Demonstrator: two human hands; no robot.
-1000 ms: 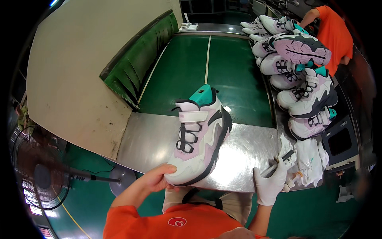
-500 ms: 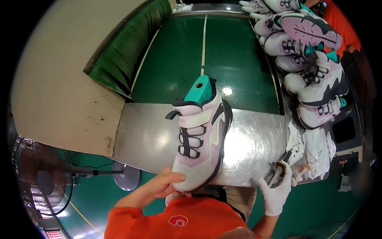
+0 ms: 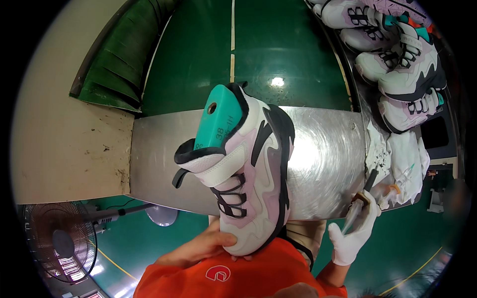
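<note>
My bare left hand grips a white and pale pink sports shoe by its toe, thumb on top. The shoe stands tilted with its heel up and away from me. A turquoise shoe last fills its opening; a white strap and dark elastic laces cross the upper. At the right, my right hand wears a white glove. Its fingers curl around a small tool with a black end, a brownish middle and a pale shiny part; its exact kind is unclear. The thumb stands away from the fingers.
Beneath the shoe lies a metal plate, which meets a green conveyor belt. Similar shoes are piled at the far right. White crumpled cloths lie near my right hand. A fan stands at left below a beige panel.
The shoe has come closer to my body and its heel end has tipped up and left, showing more of the last. The view has also shifted. Both hands keep their holds.
</note>
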